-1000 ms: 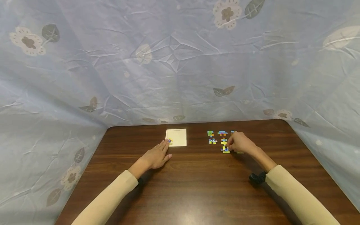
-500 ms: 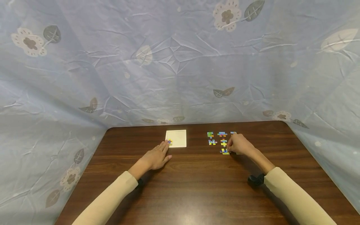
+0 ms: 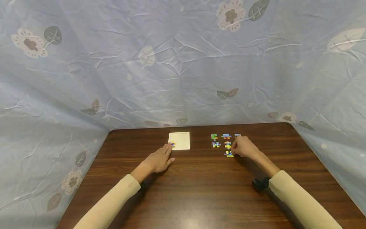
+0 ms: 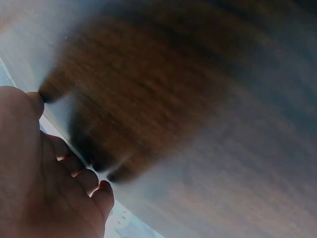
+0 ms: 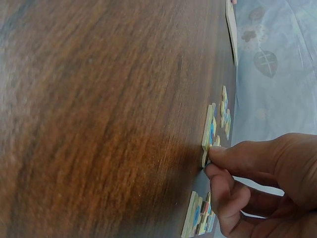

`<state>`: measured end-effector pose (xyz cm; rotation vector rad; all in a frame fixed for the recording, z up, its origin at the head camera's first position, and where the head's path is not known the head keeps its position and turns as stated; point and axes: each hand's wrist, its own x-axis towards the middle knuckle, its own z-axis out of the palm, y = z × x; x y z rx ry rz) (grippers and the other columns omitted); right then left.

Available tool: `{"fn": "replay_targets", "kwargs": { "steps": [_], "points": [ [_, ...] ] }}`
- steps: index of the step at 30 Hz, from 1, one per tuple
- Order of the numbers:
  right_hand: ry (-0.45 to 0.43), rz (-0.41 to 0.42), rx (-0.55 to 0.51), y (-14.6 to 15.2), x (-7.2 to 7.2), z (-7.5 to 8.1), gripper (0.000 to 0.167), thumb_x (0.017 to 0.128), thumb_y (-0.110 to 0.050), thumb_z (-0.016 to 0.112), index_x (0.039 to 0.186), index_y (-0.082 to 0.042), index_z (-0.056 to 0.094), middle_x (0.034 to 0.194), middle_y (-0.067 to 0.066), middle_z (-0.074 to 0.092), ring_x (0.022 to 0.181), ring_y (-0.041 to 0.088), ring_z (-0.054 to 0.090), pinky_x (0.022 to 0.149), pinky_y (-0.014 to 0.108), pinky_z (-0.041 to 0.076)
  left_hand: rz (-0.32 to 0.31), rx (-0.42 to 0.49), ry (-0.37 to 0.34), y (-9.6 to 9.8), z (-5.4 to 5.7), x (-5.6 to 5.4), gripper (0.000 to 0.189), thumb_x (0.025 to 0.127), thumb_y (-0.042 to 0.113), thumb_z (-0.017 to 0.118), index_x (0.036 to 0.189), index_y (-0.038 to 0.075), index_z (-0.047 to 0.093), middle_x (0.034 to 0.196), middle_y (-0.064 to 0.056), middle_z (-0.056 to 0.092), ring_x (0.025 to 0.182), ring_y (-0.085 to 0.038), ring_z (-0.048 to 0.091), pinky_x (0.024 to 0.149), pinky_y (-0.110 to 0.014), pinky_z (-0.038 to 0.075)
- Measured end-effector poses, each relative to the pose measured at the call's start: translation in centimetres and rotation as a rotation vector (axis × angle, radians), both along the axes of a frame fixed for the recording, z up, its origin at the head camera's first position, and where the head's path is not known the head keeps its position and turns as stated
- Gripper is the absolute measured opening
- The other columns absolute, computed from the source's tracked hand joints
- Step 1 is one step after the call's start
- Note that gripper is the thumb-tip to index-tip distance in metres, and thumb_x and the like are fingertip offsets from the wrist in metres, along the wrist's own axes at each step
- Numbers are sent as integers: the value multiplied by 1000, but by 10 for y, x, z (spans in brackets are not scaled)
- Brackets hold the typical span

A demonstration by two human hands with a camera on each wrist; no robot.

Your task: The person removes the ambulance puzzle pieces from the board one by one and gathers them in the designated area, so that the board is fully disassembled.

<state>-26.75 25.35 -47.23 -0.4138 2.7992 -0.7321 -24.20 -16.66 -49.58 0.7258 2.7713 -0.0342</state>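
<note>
In the head view my left hand lies on the table with straight fingers, their tips at the lower left corner of a pale square puzzle tray. One colourful puzzle piece sits in that corner, partly covered by the fingertips. My right hand is over the loose pieces at right. Its thumb and curled index finger pinch the edge of a yellow and blue puzzle piece, low at the table. Part of the piece is hidden behind the thumb. The left wrist view shows the left fingers from the palm side.
Several more puzzle pieces lie in loose rows right of the tray, some hidden under the right hand. The brown wooden table ends at the back against a floral cloth. Dark bands are on the wrists.
My right hand has come down slightly, and the lower middle puzzle piece at its fingertips has turned a little. The left hand stays at the tray's corner.
</note>
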Motion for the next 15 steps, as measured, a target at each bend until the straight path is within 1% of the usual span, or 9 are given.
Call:
{"fn": "replay_targets", "kwargs": {
  "steps": [4, 8, 10, 13, 15],
  "points": [
    [-4, 1, -4, 0, 0, 0, 23, 94, -3, 73, 72, -6, 79, 71, 5, 76, 51, 9, 52, 52, 22, 41, 2, -4, 7, 0, 0, 0, 76, 114, 52, 26, 168, 0, 12, 178, -18, 5, 166, -32, 13, 136, -47, 22],
    [4, 12, -1, -3, -1, 6, 24, 93, -2, 72, 71, -5, 78, 74, 6, 77, 53, 8, 48, 53, 21, 40, 3, -12, 5, -1, 0, 1, 76, 114, 53, 26, 168, 0, 13, 178, -18, 6, 166, -32, 13, 136, -47, 22],
    [10, 6, -9, -7, -3, 12, 23, 93, -1, 71, 71, -4, 79, 75, 9, 77, 53, 8, 44, 53, 21, 39, 1, -15, -4, 0, 1, 1, 76, 114, 52, 27, 168, 0, 12, 178, -18, 5, 166, -32, 13, 136, -47, 22],
    [24, -9, -41, -17, -6, 26, 19, 95, -3, 69, 80, -1, 81, 88, 14, 80, 52, 8, 43, 51, 21, 37, 1, -13, -18, 1, 5, 0, 76, 114, 52, 29, 168, 0, 14, 178, -19, 6, 166, -33, 14, 136, -48, 22],
    [38, -4, -63, -28, -9, 36, 18, 96, -5, 69, 87, -2, 83, 94, 16, 81, 51, 9, 44, 50, 22, 37, 6, -18, -29, 2, 8, -1, 78, 114, 53, 30, 168, 0, 13, 178, -19, 7, 166, -33, 14, 136, -48, 22]
  ]
}}
